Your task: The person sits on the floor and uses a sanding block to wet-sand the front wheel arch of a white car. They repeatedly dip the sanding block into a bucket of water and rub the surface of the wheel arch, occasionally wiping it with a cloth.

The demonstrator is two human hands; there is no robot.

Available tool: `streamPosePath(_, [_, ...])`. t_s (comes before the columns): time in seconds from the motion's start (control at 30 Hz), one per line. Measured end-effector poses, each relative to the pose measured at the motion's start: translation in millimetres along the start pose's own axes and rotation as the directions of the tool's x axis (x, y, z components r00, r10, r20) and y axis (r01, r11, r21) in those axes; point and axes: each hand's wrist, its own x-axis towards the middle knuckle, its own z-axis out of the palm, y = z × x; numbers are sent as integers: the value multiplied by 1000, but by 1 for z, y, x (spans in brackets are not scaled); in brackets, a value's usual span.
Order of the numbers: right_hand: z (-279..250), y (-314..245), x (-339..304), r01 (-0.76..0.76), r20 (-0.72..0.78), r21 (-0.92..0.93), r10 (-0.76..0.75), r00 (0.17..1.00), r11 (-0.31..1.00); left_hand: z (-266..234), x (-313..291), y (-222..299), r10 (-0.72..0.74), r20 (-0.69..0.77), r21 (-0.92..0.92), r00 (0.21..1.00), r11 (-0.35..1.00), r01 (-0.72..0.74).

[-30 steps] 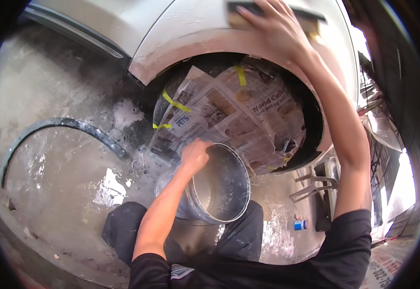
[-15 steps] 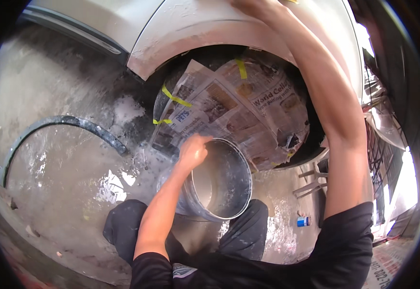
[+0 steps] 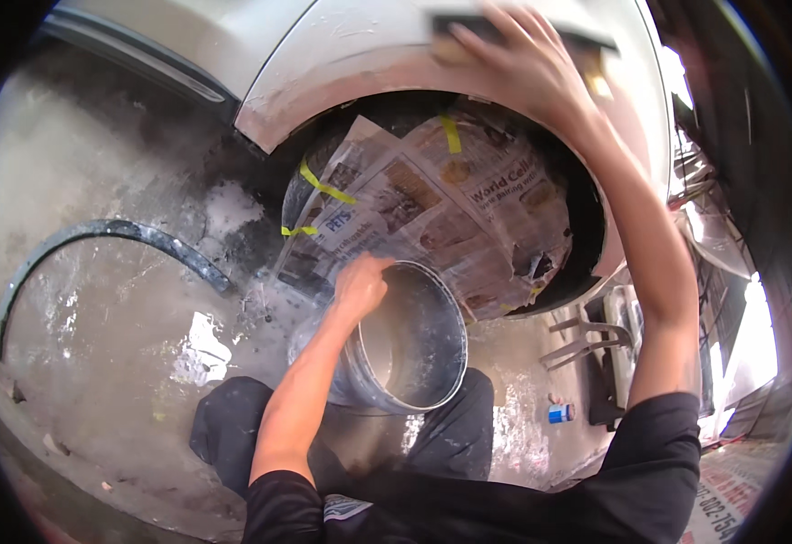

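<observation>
My left hand [image 3: 360,286] is closed on the rim of a grey, splattered bucket [image 3: 455,354], which tilts towards the wheel between my knees. Cloudy liquid [image 3: 380,349] lies inside it. Up on the white car fender [image 3: 323,77], my right hand [image 3: 528,54] grips a long dark sanding block [image 3: 450,25] with yellowish edges; both are smeared by motion. The fender's arch edge looks pinkish and scuffed. Below it, newspaper [image 3: 432,195] held with yellow tape [image 3: 328,184] covers the wheel.
A curved dark trim strip [image 3: 110,228] lies on the wet concrete floor [image 3: 133,317] at left. A small blue can [image 3: 560,413] stands at right, near a chair-like frame [image 3: 586,337]. The car's door sill [image 3: 151,59] runs along the upper left.
My right hand has come down and to the right across the fender, bringing the sanding block into view. My left hand stays on the bucket rim. The whole view shifts slightly.
</observation>
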Motion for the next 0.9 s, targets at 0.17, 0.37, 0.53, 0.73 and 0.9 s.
streamPosePath(0.17, [9, 10, 29, -20, 28, -17, 21, 999, 1000, 15, -3, -6, 32, 8, 12, 999, 999, -32])
streamPosePath(0.37, [-22, -11, 38, 18, -46, 108, -13, 999, 994, -4, -4, -2, -16, 17, 7, 1000, 1000, 16])
streamPosePath(0.53, [-7, 7, -17, 29, -42, -14, -30, 999, 999, 16, 6, -11, 12, 5, 67, 1000, 998, -12])
streamPosePath(0.73, [-18, -9, 50, -20, -37, 61, 22, 999, 998, -7, -2, 1, -5, 40, 38, 999, 999, 4])
streamPosePath(0.9, [-23, -2, -51, 8, 94, -91, 1, 996, 996, 9, 2, 6, -15, 28, 72, 999, 997, 13])
